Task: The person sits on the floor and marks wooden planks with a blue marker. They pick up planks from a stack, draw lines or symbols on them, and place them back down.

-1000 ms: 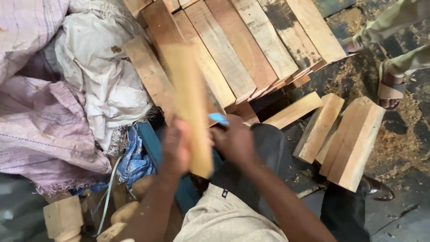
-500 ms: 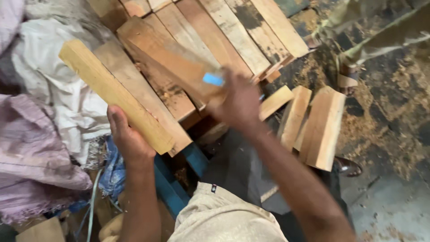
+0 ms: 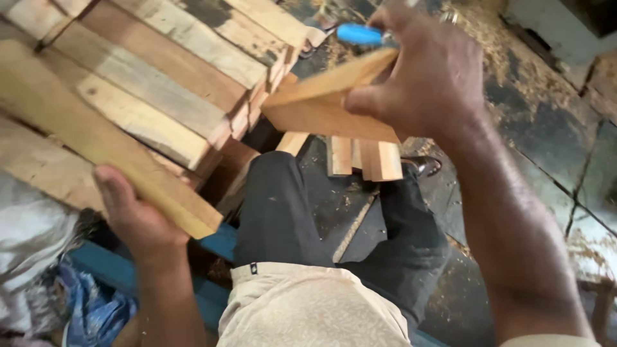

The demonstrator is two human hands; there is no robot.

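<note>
My left hand grips the near end of a long pale wooden plank that runs up and to the left, over the stack of planks. My right hand is raised at the upper middle. It holds a second, reddish wooden plank by its end, together with a blue-handled tool that sticks out to the left above the fingers. That plank hangs in the air above my lap, apart from the stack.
Several cut planks lie side by side in the stack at the upper left. A few short wood pieces rest on the sawdust-strewn floor beyond my knees. A blue bench edge runs under me, with white and blue sacking at the lower left.
The view swung right and down. My right hand lifted the reddish plank off the stack and carried it rightward. My left hand lowered its pale plank toward the stack.
</note>
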